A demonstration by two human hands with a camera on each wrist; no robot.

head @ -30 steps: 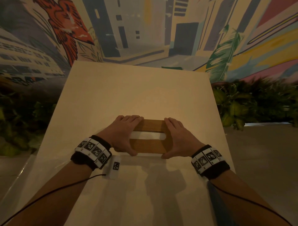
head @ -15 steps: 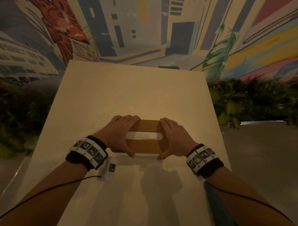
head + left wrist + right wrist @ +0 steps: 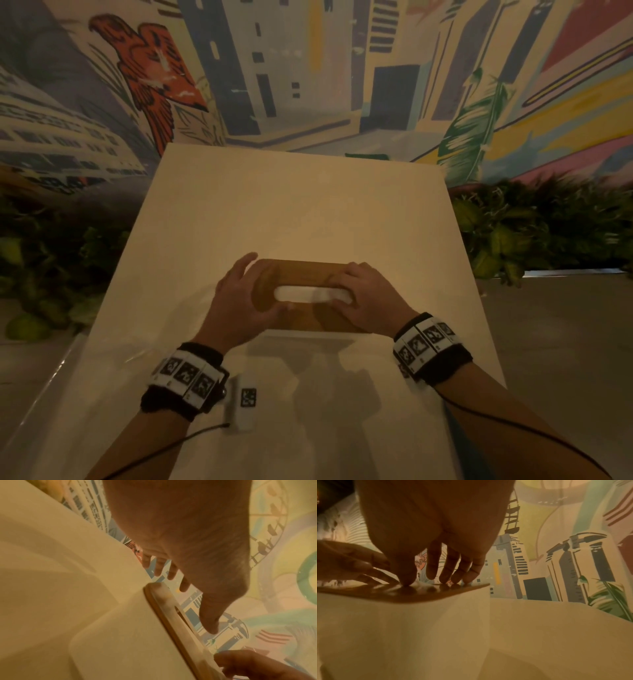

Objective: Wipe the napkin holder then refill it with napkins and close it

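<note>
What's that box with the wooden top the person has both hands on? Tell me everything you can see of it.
It is a napkin holder: a pale box with rounded corners under a flat brown lid that looks like wood. A long rounded slot in the lid shows white napkins inside. It stands upright on the cream table, lid on. The right hand presses fingertips on the lid's right end; the left hand is at its left end, fingers spread.
</note>
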